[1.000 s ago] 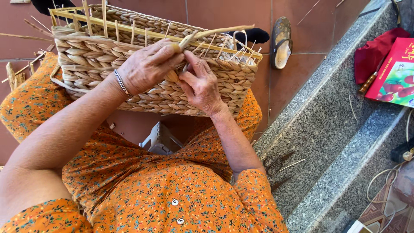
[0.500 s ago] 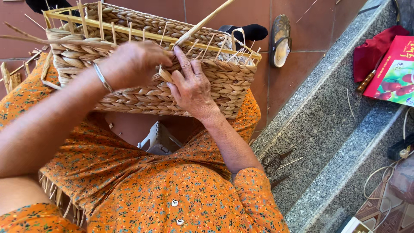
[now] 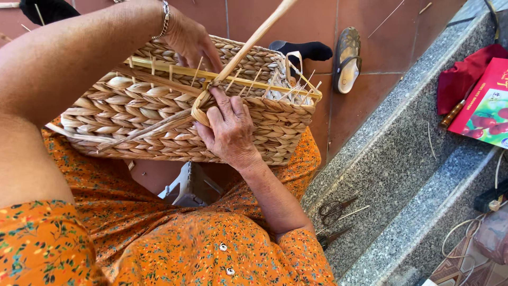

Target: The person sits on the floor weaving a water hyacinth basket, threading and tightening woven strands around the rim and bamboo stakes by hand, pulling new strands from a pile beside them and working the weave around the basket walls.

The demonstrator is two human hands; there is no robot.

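Observation:
A half-woven rectangular straw basket (image 3: 159, 122) rests on my lap, its rim built on a yellow frame (image 3: 174, 71) with thin upright stakes. My right hand (image 3: 227, 130) presses on the near wall just under the rim, fingers pinching a looped flat straw strand (image 3: 248, 45) that runs up and away to the top of the view. My left hand (image 3: 193, 37), with a metal bracelet on the wrist, reaches over the basket's top and touches the rim and stakes from inside.
A grey granite step (image 3: 402, 159) runs along the right, with scissors (image 3: 336, 207) lying on it. A red box (image 3: 484, 106) and red cloth (image 3: 465, 74) lie further up. A sandal (image 3: 346, 58) and a black sock (image 3: 307, 50) lie on the red tile floor. A white stool (image 3: 193, 185) shows below the basket.
The basket has tilted and come closer. My left hand moved from the front wall up over the rim. The strand now forms a loop under my right fingers.

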